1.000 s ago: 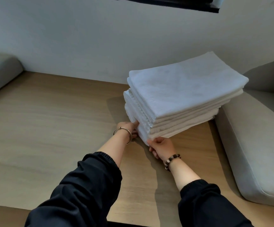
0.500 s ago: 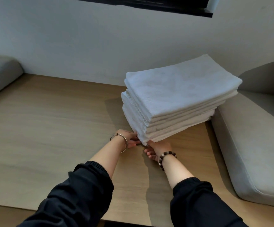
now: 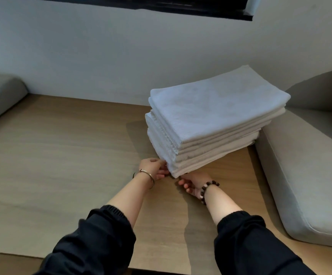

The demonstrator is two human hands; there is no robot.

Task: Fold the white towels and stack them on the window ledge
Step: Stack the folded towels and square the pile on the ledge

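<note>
grey cushion (image 3: 0, 96) sits at the far left, its end butting up against the wooden ledge (image 3: 61, 155), which runs wide across the middle with a pale wall (image 3: 101, 56) behind it and a dark window frame (image 3: 161, 4) along the top. moving right, both arms reach in from the bottom in black sleeves (image 3: 93, 241) pushed up off the forearms. the left hand (image 3: 153, 169), with a thin gold bangle (image 3: 147, 176) on the wrist, is right at the near left corner of the stack of white towels (image 3: 210, 116), thumb on top and fingers curled in, pinching the edge of the bottom towels. the stack is folded and piled several high on the right part of the ledge, turned at an angle so one corner points at the camera, far end close to the wall. the layers are a bit stepped on the left side, not perfectly flush. the right hand (image 3: 194, 183), wearing a dark bead bracelet (image 3: 208, 190), is low on the wood just under that near corner, partly hidden by the towels, fingers curled, and honestly i can't tell if it's gripping anything or just tucked there. just beside the stack on the right is a second grey cushion (image 3: 300, 175), running along the ledge toward the camera, with the towels' right edge right next to it.
</note>
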